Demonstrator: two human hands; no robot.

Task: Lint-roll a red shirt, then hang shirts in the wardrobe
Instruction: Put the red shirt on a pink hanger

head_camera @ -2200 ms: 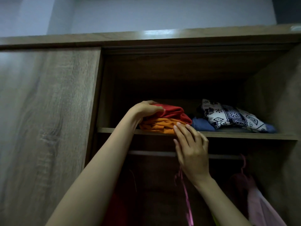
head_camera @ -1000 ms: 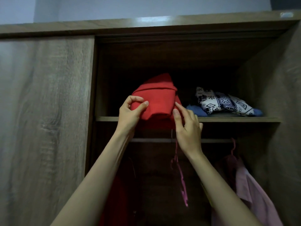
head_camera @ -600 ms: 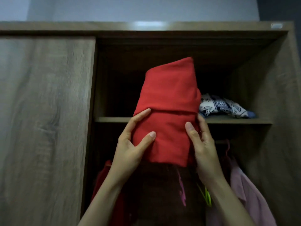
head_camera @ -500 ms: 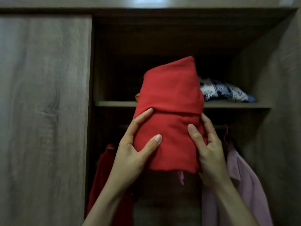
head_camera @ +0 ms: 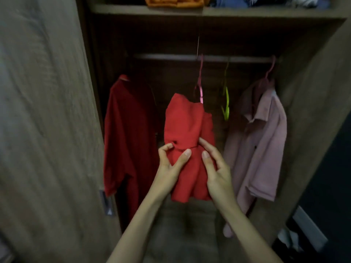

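Observation:
A folded red shirt [head_camera: 185, 128] is held upright in front of the open wardrobe, below the hanging rail [head_camera: 171, 57]. My left hand [head_camera: 171, 162] grips its lower left side, thumb across the front and fingers curled into the cloth. My right hand [head_camera: 214, 166] holds its lower right side with the thumb on the front. The shirt's lower end hangs between my wrists. Behind its top hangs an empty pink hanger [head_camera: 200, 86].
A dark red shirt [head_camera: 129, 133] hangs at the left and a pink collared shirt [head_camera: 262, 149] at the right. An empty green hanger [head_camera: 226, 99] hangs between. The shelf [head_camera: 247, 13] above carries orange folded clothes [head_camera: 176, 1]. The wardrobe's sliding door [head_camera: 47, 130] stands at the left.
Both hands lifted the red shirt off the orange stack on the shelf and brought it down to below the rail. My view has tipped downward.

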